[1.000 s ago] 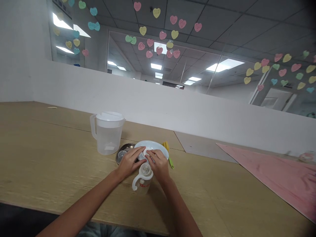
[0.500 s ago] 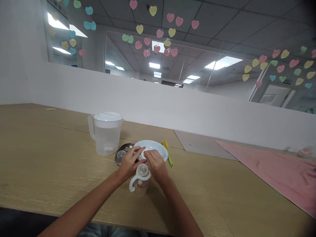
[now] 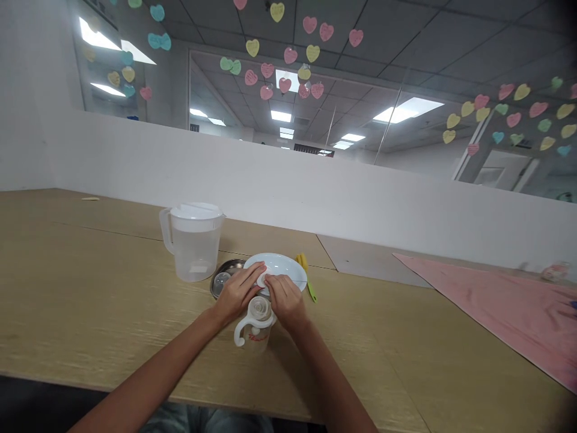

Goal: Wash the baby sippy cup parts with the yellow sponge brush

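Both my left hand and my right hand close their fingers on a small round white part, held between them over the near edge of a white plate. Just below my hands stands a clear cup with red lettering, a round clear top and a curved white handle. Left of the plate, a metal dish holds a small clear round piece, partly behind my left hand. A yellow brush with a green handle lies against the plate's right side.
A lidded clear pitcher stands to the left behind the dish. A pink sheet covers the table's right part. Far left lies a small flat light piece. A white wall runs along the back edge.
My left fingers have shifted slightly over the white part, and both hands stay together at the plate's edge. The whole view has moved a little.
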A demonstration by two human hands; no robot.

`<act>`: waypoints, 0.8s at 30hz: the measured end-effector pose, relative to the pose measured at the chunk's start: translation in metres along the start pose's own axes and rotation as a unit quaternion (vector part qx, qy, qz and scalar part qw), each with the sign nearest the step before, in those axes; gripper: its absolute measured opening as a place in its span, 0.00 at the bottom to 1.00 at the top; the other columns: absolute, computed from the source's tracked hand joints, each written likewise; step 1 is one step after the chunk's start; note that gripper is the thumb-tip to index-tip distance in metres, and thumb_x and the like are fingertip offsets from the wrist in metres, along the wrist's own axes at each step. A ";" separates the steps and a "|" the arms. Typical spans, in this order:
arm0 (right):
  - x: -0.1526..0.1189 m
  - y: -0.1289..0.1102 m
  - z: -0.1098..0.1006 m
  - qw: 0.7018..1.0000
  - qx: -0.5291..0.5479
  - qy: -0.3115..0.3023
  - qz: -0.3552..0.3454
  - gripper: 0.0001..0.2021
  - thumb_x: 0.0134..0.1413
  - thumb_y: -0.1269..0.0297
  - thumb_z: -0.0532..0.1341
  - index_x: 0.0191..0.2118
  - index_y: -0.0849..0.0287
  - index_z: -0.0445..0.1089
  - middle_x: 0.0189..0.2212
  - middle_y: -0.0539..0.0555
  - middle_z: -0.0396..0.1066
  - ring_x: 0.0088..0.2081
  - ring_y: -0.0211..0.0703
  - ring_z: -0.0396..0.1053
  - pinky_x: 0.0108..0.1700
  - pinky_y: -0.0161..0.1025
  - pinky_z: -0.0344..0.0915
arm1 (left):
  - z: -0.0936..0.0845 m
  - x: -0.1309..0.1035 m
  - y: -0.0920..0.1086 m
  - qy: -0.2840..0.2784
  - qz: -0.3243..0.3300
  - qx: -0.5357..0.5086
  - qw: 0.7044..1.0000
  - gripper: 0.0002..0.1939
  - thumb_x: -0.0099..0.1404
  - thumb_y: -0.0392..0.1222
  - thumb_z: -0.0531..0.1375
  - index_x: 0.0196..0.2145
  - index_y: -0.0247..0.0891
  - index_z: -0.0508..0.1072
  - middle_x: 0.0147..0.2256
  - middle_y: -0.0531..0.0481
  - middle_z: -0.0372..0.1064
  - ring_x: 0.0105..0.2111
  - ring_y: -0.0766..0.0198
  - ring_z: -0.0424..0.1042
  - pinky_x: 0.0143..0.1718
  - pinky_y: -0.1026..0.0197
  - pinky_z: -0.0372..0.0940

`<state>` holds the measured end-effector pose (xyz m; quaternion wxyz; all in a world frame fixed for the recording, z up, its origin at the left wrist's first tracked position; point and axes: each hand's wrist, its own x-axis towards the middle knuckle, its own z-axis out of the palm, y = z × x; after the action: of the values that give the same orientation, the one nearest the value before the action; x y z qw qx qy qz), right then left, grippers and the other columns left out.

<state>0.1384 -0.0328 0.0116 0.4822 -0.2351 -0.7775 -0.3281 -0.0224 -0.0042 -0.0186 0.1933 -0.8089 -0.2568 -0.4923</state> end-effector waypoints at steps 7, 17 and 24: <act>-0.005 -0.003 -0.004 0.998 -0.052 0.041 -0.016 0.10 0.58 0.74 0.53 0.44 0.63 0.66 0.32 0.56 0.75 0.30 0.38 0.72 0.34 0.34 0.69 | -0.002 0.003 -0.002 0.042 0.059 -0.001 0.997 0.26 0.66 0.33 0.52 0.60 0.33 0.52 0.53 0.36 0.63 0.53 0.57 0.64 0.47 0.55 0.64; -0.014 -0.001 -0.002 0.996 -0.056 0.062 -0.021 0.14 0.57 0.73 0.55 0.49 0.60 0.66 0.36 0.56 0.75 0.34 0.39 0.75 0.33 0.30 0.70 | -0.003 0.001 -0.007 0.050 0.062 0.009 0.997 0.26 0.66 0.37 0.52 0.60 0.33 0.51 0.52 0.35 0.64 0.51 0.55 0.66 0.45 0.54 0.66; -0.017 0.003 0.000 0.999 -0.040 0.030 -0.015 0.15 0.57 0.72 0.55 0.50 0.58 0.66 0.40 0.57 0.74 0.37 0.40 0.74 0.31 0.29 0.70 | -0.005 0.001 -0.007 0.039 0.045 0.024 0.998 0.26 0.65 0.41 0.54 0.59 0.34 0.54 0.50 0.36 0.66 0.49 0.54 0.68 0.45 0.54 0.65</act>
<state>0.1477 -0.0321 -0.0027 0.4903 -0.2331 -0.7523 -0.3732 -0.0299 -0.0008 -0.0152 0.2443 -0.7953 -0.2237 -0.5078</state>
